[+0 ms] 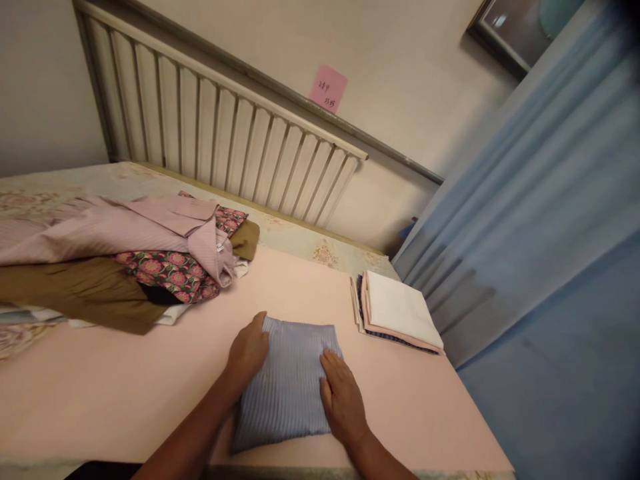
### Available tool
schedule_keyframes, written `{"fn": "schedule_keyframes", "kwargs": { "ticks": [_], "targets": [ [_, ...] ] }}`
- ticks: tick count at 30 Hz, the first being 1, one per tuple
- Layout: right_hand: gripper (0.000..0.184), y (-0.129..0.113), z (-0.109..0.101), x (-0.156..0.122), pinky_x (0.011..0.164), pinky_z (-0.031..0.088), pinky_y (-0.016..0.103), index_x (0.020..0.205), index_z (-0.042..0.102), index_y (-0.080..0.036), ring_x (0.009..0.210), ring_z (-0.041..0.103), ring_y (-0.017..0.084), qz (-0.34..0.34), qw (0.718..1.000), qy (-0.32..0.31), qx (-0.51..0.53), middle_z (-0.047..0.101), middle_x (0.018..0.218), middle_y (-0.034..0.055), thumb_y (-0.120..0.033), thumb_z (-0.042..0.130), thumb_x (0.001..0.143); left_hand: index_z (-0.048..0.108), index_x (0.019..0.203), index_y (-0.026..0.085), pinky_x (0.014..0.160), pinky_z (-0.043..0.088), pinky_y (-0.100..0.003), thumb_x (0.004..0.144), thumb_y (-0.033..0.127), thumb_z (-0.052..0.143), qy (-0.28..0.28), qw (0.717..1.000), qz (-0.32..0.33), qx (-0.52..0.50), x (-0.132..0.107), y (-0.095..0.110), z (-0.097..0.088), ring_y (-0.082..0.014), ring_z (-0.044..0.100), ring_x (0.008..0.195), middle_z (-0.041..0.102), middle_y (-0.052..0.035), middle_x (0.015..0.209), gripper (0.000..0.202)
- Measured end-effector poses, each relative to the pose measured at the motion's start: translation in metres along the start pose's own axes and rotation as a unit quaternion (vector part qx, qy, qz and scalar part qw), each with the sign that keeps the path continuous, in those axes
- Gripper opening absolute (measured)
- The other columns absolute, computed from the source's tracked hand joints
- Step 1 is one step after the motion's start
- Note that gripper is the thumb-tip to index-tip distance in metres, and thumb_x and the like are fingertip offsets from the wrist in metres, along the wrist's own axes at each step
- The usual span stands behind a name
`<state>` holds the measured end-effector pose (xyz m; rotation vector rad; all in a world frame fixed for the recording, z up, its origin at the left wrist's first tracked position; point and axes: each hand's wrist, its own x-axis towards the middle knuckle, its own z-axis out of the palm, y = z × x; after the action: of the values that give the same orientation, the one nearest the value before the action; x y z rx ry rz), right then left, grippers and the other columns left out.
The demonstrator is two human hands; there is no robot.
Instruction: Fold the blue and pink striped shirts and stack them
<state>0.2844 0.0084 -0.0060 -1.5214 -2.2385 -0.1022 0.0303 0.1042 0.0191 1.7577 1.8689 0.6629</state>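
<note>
A blue-grey ribbed garment (290,383), folded into a rough rectangle, lies in front of me on the pink sheet (140,380). My left hand (250,350) is at its upper left edge, with the fingers curled round the fabric and partly hidden. Along the right edge rests my right hand (343,397), its fingers stretched out and lying flat on the cloth. The folded garment's near edge is close to the table's front edge.
Loose clothes are heaped at the left: a pink striped garment (145,223), a floral one (170,273) and a brown one (85,287). A folded stack (400,307) with white on top sits at the right, near a blue curtain (480,240). A radiator (220,127) stands behind.
</note>
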Motion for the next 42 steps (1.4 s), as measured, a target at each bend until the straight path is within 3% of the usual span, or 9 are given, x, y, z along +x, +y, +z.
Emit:
{"fn": "schedule_keyframes", "kwargs": {
  "ticks": [10,16,21,24,28,32,38,42],
  "targets": [
    [0.047,0.000,-0.002,0.001,0.110,0.038,0.048,0.139,0.047,-0.023,0.133,0.043,0.023,0.001,1.000,0.015,0.026,0.049,0.141,0.0074,-0.019,0.045,0.092,0.042,0.137,0.013,0.095,0.044,-0.032,0.086,0.017,0.040,0.011,1.000,-0.001,-0.009,0.004,-0.005,0.002,-0.0239,0.061,0.113,0.064,-0.0151,0.124,0.052],
    [0.040,-0.010,-0.014,0.022,0.110,0.031,0.059,0.133,0.053,-0.022,0.130,0.046,0.028,0.042,0.999,0.004,0.032,0.057,0.133,0.0087,-0.023,0.044,0.094,0.045,0.136,0.013,0.093,0.045,-0.033,0.085,0.017,0.041,0.013,1.000,0.000,-0.005,0.004,-0.005,0.002,-0.0238,0.062,0.110,0.065,-0.0148,0.122,0.050],
    [0.045,-0.033,-0.016,0.052,0.113,0.031,0.051,0.138,0.047,-0.019,0.134,0.041,0.024,-0.034,0.997,-0.028,0.056,0.048,0.142,0.0103,-0.024,0.047,0.093,0.044,0.136,0.014,0.094,0.044,-0.032,0.085,0.017,0.043,0.017,1.000,0.002,-0.009,0.005,-0.006,0.002,-0.0230,0.062,0.111,0.065,-0.0140,0.122,0.050],
    [0.049,-0.033,-0.008,0.063,0.114,0.027,0.053,0.139,0.045,-0.018,0.137,0.036,0.025,-0.077,0.993,-0.070,0.053,0.044,0.145,0.0112,-0.026,0.052,0.091,0.044,0.135,0.013,0.095,0.044,-0.032,0.085,0.017,0.043,0.015,1.000,0.002,-0.010,0.006,-0.007,0.002,-0.0231,0.061,0.112,0.065,-0.0141,0.122,0.051],
    [0.048,-0.014,0.004,0.067,0.115,0.024,0.054,0.140,0.045,-0.016,0.139,0.033,0.026,-0.047,0.994,-0.091,0.041,0.044,0.145,0.0117,-0.029,0.049,0.093,0.046,0.133,0.014,0.093,0.044,-0.030,0.083,0.014,0.043,0.002,1.000,-0.003,-0.011,0.009,-0.008,0.002,-0.0221,0.062,0.109,0.067,-0.0126,0.118,0.050],
    [0.046,0.014,0.013,0.071,0.115,0.023,0.051,0.137,0.049,-0.016,0.138,0.035,0.025,0.013,0.995,-0.074,0.059,0.046,0.144,0.0104,-0.033,0.044,0.095,0.048,0.131,0.015,0.092,0.045,-0.030,0.083,0.013,0.043,-0.001,1.000,-0.008,-0.013,0.010,-0.009,0.002,-0.0219,0.063,0.108,0.068,-0.0119,0.116,0.049],
    [0.043,0.054,0.017,0.102,0.107,0.036,0.041,0.125,0.059,-0.015,0.122,0.052,0.024,0.200,0.967,-0.025,0.154,0.060,0.128,0.0123,-0.032,0.046,0.089,0.048,0.131,0.015,0.093,0.044,-0.031,0.083,0.014,0.042,-0.003,1.000,-0.014,-0.026,0.008,-0.006,-0.001,-0.0228,0.062,0.110,0.067,-0.0135,0.119,0.049],
    [0.033,0.074,0.018,0.127,0.095,0.045,0.038,0.106,0.068,-0.018,0.102,0.062,0.021,0.227,0.953,-0.060,0.191,0.070,0.106,0.0062,-0.025,0.048,0.081,0.049,0.131,0.014,0.092,0.043,-0.032,0.086,0.021,0.042,-0.003,0.999,-0.026,-0.038,0.009,-0.004,-0.004,-0.0235,0.061,0.110,0.066,-0.0138,0.119,0.046]
  ]
}}
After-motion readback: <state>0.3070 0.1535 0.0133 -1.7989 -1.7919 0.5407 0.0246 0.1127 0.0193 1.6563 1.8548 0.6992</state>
